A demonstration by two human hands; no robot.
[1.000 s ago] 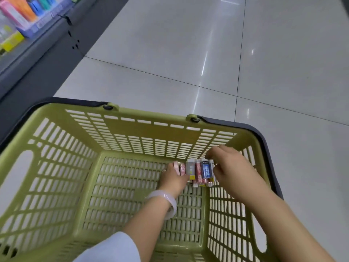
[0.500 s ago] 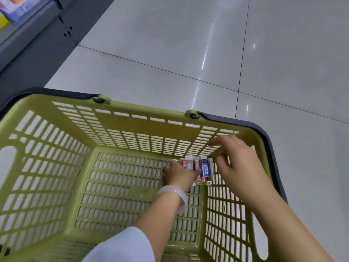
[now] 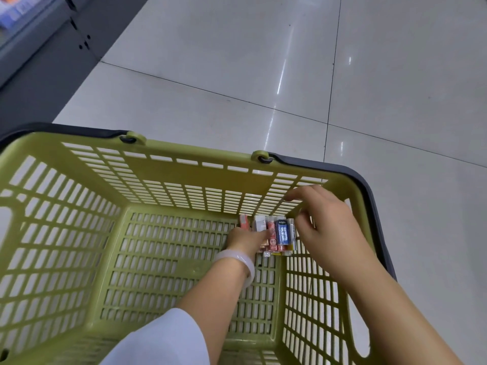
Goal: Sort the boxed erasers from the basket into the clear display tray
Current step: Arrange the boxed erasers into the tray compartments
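Down in the far right corner of your green basket (image 3: 184,180) sits a row of boxed erasers (image 3: 274,233). Your left hand (image 3: 243,239) curls onto the row's near left end; whether it grips, I cannot tell. Your right hand (image 3: 326,225) hovers just beside, fingers loosely spread.

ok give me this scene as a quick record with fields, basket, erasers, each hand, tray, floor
basket: olive-green slotted plastic basket with dark grey handles, on the floor
erasers: row of small boxed erasers side by side on the basket bottom, far right corner; one blue box, several red and white
left hand: left hand reaches down to the row's left end; grip hidden
right hand: right hand at the row's right end, fingers loosely spread
wrist: pale smooth bangle on the left wrist
tray: clear display tray not in view
floor: glossy white tiled floor
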